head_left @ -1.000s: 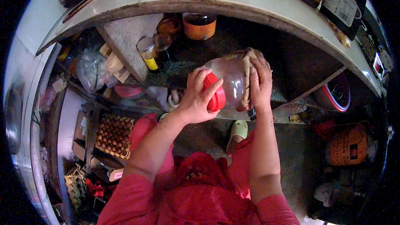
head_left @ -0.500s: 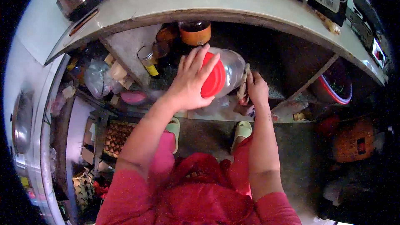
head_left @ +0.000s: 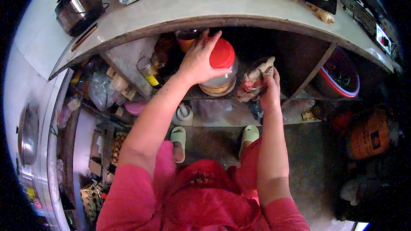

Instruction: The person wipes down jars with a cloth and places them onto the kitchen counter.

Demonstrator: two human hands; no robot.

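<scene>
My left hand (head_left: 198, 62) grips a clear jar (head_left: 219, 86) by its red lid (head_left: 222, 54), with the thumb along the near side and the fingers over the far side. The jar stands nearly upright at the front of the dark cabinet shelf, a pale layer showing near its base. Right of the jar, my right hand (head_left: 270, 90) is closed round a crumpled, stained cloth (head_left: 256, 77), which is apart from the jar. Behind my left hand, a jar with an orange label (head_left: 185, 42) is partly hidden.
Left of my left hand stands a jar with a yellow label (head_left: 149, 72). A counter (head_left: 205, 10) overhangs the shelf, with a dark cooker (head_left: 79, 10) on it. Right of a divider (head_left: 311, 70) are nested basins (head_left: 340, 81). A plastic bag (head_left: 100, 83) lies at left.
The jar has gone from tilted, base toward the right hand, to nearly upright. The cloth has come away from the jar's base and shows more fully in my right hand.
</scene>
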